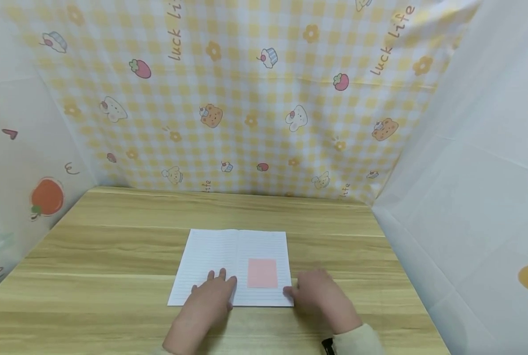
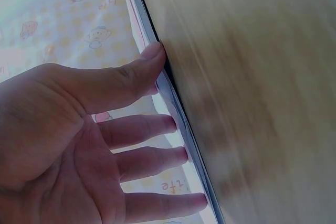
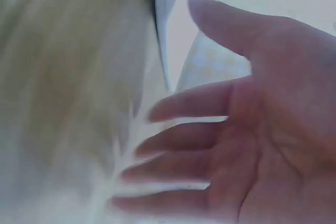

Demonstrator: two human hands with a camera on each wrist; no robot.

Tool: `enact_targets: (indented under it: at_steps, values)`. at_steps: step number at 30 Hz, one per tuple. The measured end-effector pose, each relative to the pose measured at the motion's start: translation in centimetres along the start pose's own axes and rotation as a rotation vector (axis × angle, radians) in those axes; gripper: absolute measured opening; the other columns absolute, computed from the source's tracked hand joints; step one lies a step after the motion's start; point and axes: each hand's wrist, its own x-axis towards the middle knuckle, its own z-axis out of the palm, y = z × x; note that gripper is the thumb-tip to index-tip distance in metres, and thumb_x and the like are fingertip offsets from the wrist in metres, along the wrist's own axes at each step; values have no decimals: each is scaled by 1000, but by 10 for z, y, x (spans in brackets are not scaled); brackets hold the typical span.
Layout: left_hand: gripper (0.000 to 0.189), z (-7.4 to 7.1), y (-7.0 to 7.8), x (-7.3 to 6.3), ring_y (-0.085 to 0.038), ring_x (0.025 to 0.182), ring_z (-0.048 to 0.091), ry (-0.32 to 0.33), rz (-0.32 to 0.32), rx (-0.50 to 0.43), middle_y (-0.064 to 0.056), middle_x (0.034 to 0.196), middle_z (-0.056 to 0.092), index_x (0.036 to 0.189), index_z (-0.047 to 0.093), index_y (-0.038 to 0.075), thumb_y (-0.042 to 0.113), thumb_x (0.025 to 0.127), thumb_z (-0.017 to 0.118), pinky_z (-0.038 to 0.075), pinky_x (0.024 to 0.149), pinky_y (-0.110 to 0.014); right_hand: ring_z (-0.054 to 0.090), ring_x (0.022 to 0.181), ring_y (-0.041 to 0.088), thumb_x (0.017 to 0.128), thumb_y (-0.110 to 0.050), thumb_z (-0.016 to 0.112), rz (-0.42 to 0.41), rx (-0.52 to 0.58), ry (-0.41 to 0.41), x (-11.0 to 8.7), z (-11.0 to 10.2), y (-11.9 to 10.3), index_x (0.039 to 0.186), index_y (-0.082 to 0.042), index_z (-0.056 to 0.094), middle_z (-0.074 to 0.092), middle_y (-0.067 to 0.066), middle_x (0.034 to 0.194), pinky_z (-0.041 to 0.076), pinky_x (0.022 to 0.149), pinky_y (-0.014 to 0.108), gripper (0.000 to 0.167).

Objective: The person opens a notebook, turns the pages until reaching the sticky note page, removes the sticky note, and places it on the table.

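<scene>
A lined notebook (image 1: 212, 246) lies spread flat on the wooden table. On its right page sits a square pink sticky note (image 1: 262, 273). My left hand (image 1: 210, 297) rests on the lower left page by the centre fold, its fingers spread; in the left wrist view the thumb (image 2: 149, 59) is at the notebook's near edge. At the lower right corner, my right hand (image 1: 317, 293) has its thumb over the page edge. The right wrist view has its blurred fingers (image 3: 184, 100) extended and apart beside the notebook corner (image 3: 170, 24), holding nothing.
The wooden table (image 1: 113, 256) extends around the notebook. A yellow checked curtain (image 1: 246, 88) hangs behind it, with pale sheets (image 1: 476, 172) at the sides. A small black object (image 1: 328, 346) shows beside the right sleeve (image 1: 359, 340).
</scene>
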Motion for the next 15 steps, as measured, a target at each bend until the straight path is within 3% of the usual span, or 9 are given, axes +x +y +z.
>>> enact_targets:
  at_steps: [2,5,8,11,15]
  values:
    - [46,-1,0,0,-62,144,47,-1,-2,0,-34,154,53,134,67,4,9,90,80,38,101,-90,66,90,33,96,-37,78,-84,-87,75,2,-3,-7,85,-1,71,74,14,88,56,95,53,38]
    - [47,-1,1,0,-62,145,46,-10,-4,1,-34,155,53,135,66,5,8,91,79,38,101,-90,71,116,38,97,-29,74,-231,-272,157,6,-4,-25,115,3,74,76,20,120,59,102,51,36]
    - [47,-1,1,0,-62,145,45,-18,-5,3,-34,156,52,138,65,5,9,92,78,38,101,-90,67,133,37,102,-23,66,-358,-448,147,8,1,-44,135,0,69,68,22,143,59,108,47,41]
    - [48,1,2,1,-62,145,45,-25,-3,6,-34,156,52,140,65,5,9,93,76,38,101,-90,67,136,29,108,-22,61,-478,-622,160,10,9,-57,139,-6,68,68,15,145,58,111,40,36]
    - [50,0,2,2,-62,144,46,-30,-4,19,-34,155,53,140,65,4,10,92,77,39,100,-90,69,132,20,111,-22,56,-551,-768,226,16,19,-65,140,-12,69,70,8,144,60,107,35,34]
